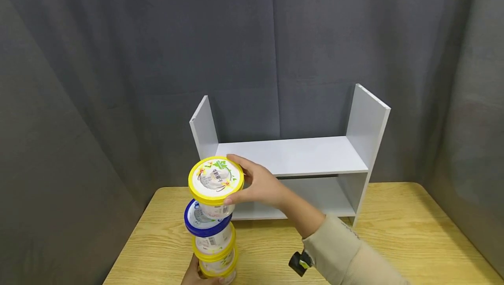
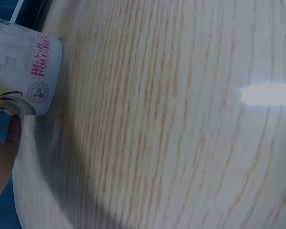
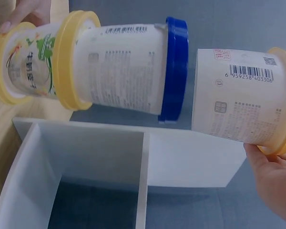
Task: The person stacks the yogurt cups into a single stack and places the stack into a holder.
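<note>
A white paper tub with a yellow lid [image 1: 215, 180] is in my right hand [image 1: 261, 184], which grips it by the lid's rim. In the right wrist view a narrow gap separates this tub's base [image 3: 229, 95] from the blue-lidded tub [image 3: 124, 71] below it. That blue-lidded tub tops an upright stack, with two yellow-lidded tubs underneath. My left hand [image 1: 197, 275] holds the lowest yellow-lidded tub [image 1: 228, 277] at its side, partly out of the head view. The left wrist view shows fingers against the lowest tub's wall [image 2: 24, 67], near its base.
Behind the stack stands a white two-tier shelf [image 1: 291, 156] with tall side panels, the left one [image 1: 204, 127] close behind the raised tub. A wooden table [image 1: 393, 241] carries it all. Grey curtains [image 1: 157, 79] hang at the back and both sides.
</note>
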The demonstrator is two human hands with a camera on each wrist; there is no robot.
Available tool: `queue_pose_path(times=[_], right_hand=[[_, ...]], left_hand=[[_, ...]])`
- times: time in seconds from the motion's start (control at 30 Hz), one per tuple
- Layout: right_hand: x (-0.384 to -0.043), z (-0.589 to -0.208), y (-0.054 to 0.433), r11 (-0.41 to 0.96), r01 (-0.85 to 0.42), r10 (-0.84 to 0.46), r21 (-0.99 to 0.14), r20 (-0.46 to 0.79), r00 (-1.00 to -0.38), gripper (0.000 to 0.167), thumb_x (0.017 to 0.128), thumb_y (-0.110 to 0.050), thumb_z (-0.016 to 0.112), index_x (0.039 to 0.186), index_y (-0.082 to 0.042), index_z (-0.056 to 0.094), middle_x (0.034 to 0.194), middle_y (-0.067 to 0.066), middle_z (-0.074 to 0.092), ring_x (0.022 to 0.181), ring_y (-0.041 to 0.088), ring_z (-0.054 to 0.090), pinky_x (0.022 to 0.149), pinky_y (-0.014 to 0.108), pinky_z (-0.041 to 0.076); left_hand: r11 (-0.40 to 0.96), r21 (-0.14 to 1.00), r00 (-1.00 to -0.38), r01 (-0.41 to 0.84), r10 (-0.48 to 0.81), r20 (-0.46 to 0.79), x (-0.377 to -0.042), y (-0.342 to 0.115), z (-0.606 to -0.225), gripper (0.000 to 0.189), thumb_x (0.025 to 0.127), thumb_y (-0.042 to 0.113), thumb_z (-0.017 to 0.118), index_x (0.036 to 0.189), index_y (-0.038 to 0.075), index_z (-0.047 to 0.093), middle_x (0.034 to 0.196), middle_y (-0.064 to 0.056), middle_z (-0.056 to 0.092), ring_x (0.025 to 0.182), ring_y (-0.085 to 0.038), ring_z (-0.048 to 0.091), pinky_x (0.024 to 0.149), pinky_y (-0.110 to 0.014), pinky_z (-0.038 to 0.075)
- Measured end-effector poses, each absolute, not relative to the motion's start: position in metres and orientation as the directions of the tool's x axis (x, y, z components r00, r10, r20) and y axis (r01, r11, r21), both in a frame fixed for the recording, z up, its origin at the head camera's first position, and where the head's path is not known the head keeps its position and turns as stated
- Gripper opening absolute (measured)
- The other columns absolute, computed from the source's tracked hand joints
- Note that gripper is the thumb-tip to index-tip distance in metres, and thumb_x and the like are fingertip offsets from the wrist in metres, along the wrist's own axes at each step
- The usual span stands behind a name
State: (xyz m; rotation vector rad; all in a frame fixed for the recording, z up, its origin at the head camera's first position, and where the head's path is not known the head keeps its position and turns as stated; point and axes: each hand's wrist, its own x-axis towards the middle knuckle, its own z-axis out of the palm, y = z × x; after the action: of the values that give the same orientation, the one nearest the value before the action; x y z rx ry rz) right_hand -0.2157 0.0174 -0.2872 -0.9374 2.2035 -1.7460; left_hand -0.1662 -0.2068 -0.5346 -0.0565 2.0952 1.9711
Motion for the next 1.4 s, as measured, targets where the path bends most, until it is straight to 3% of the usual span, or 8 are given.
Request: queue_pose_path(times=[0.27,0.5,1.4], right_hand=[[-0.218,-0.294,0.001,0.18,-0.39,-0.57,-0.903,0.227,-0.789,0.09,0.063,-0.021,0.077,0.136,-0.013,0.026,0.124,-0.001,0.043,0.101,0.014,0.049,0.081,0.023,0.044],[-0.22,-0.296,-0.008,0.222,-0.406,-0.572,-0.887,0.218,-0.791,0.088,0.064,-0.025,0.076,0.135,-0.012,0.027,0.126,-0.001,0.042,0.106,0.016,0.046,0.081,0.024,0.043],[-0.219,-0.297,-0.013,0.208,-0.446,-0.611,-0.871,0.241,-0.754,0.081,0.07,-0.022,0.072,0.135,-0.006,0.027,0.129,0.003,0.039,0.111,0.016,0.042,0.087,0.024,0.04]], left_hand=[[0.084,0.979,-0.968,-0.185,0.158,-0.196,-0.166,-0.209,-0.535,0.092,0.065,0.019,0.076,0.13,0.008,0.013,0.121,-0.018,0.039,0.104,-0.031,0.046,0.086,-0.045,0.04],[-0.002,0.981,-0.961,-0.193,0.204,-0.189,-0.164,-0.208,-0.536,0.091,0.068,0.014,0.073,0.13,0.006,0.008,0.12,-0.02,0.037,0.103,-0.031,0.047,0.085,-0.045,0.041],[-0.003,0.98,-0.959,-0.197,0.208,-0.193,-0.163,-0.207,-0.536,0.09,0.067,0.012,0.074,0.13,0.009,0.009,0.123,-0.019,0.036,0.105,-0.032,0.045,0.086,-0.045,0.04]])
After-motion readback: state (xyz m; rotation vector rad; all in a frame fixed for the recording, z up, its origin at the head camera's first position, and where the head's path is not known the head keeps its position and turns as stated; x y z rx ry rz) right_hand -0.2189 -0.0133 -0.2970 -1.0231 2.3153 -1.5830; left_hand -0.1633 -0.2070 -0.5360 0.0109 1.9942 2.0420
